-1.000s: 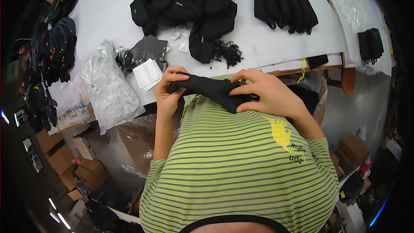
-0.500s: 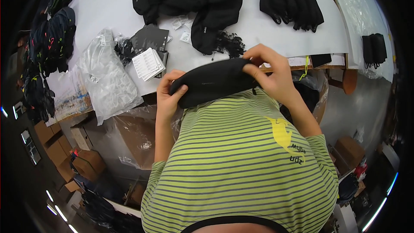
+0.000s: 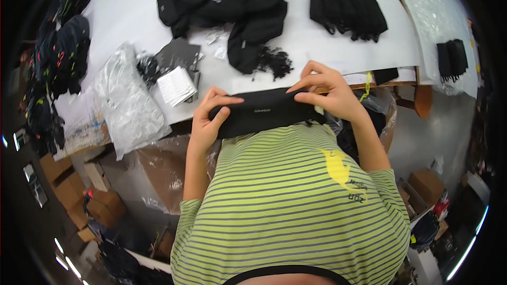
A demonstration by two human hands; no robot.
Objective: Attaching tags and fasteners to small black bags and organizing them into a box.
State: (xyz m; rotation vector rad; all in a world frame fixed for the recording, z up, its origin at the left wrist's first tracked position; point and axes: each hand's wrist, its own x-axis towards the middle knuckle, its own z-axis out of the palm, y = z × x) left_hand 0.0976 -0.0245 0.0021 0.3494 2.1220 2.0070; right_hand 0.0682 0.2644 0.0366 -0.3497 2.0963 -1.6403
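Observation:
A flat black fabric pouch with small light lettering stretches between my hands, just in front of my striped shirt at the table edge. At its left end my left hand pinches it, thumb on the near face and fingers along the top. My right hand grips the upper right corner between thumb and fingers. A small dark cord or tag hangs near that right end. Beyond the pouch, a tangle of thin black cords lies on the white table, beside a pile of black fabric bags.
White printed cards and dark cards lie left of my hands, next to clear plastic bags. More folded black pouches sit at the far right. Cardboard boxes stand on the floor at left.
The pouch has been pulled straighter and tilted so its lettering faces up more plainly. My right hand has shifted slightly inward and down along its top edge; my left hand still holds its end.

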